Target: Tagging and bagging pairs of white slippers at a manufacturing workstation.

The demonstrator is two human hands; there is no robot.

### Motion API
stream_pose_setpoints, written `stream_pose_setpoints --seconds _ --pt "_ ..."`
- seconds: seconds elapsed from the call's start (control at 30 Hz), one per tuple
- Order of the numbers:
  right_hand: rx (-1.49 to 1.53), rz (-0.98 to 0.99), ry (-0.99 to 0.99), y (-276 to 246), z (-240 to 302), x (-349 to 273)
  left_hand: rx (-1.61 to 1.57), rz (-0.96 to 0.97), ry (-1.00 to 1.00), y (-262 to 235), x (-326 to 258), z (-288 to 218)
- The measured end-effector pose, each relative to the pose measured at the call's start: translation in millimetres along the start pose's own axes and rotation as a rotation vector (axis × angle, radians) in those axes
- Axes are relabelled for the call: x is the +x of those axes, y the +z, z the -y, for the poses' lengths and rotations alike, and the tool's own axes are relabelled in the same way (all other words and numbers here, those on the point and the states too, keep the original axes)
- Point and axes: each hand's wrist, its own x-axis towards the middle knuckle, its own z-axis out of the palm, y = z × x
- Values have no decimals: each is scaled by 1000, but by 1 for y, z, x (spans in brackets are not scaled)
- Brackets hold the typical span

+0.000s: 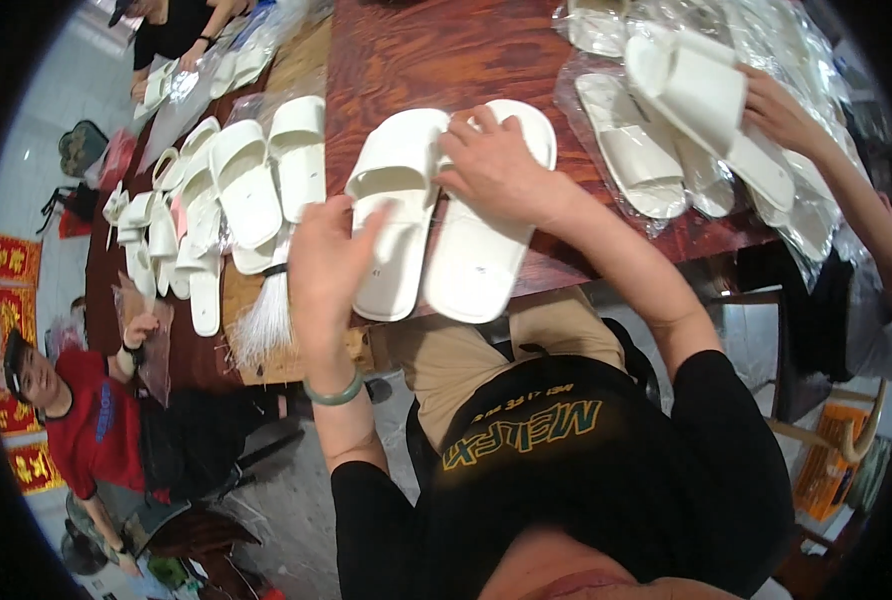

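Pair of white slide slippers, foam type. Left slipper (396,205) and right slipper (486,225) lie side by side, touching, on the dark wooden bench (436,50) at its near edge, just before the person.

Left hand (328,262): fingers spread, flat against the outer edge of the left slipper. Right hand (496,165): fingers curled over the far ends of both, pressing them together.

Handling, judged: light, soft, slightly bendable, smooth but not slippery, not fragile. Best taken by the strap arch or pinched across both soles.

Nearby: loose white slippers (246,185) to the left; bagged slippers (631,150) to the right; a co-worker's hand (776,110) holding another pair.
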Motion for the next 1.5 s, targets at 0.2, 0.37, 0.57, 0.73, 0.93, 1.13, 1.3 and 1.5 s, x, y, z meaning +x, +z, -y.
stream_pose_setpoints --seconds 0.2,0.37,0.57,0.73,0.93,1.13,1.3,1.5 --pt "260 -252 -122 15 -1 -3 61 107 138 71 27 -16" --pt "423 -471 -13 22 -27 -22 -31 21 282 86 28 -18" --pt "637 -505 125 0 -7 -24 84 -267 215 7 28 1" --pt "530 -531 90 7 -11 -29 243 -421 96 -29 90 66" --pt "551 -632 -74 26 10 -12 356 -529 -62 -86 161 230" --pt "523 -526 -16 25 7 -26 597 -240 -186 -48 170 246" --pt "520 -484 -49 7 -5 -42 496 -198 -273 -18 166 220" --pt "118 -696 16 -87 -84 -110 529 -249 -231 -42 121 208"
